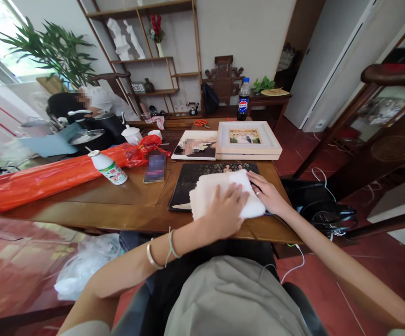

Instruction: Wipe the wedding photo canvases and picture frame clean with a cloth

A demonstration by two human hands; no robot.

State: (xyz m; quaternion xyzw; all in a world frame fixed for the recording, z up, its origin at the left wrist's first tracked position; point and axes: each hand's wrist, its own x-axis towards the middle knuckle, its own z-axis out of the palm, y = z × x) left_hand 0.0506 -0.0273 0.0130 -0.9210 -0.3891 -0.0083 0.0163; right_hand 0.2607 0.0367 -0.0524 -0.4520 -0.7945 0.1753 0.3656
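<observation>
Head view showed the left hand lying unclenched atop a white folded cloth, seemingly light, soft and best pinched by its edge, partly over a dark rectangular photo panel on the brown wooden tabletop, the right hand's grip unclear.

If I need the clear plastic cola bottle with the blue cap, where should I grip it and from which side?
Probably best around the upper body of the bottle, just below its cap, coming from above, over the white rectangular picture frame: the bottle stands upright behind it, narrowing towards the neck, and the frame obstructs a low reach from the near side.
</observation>
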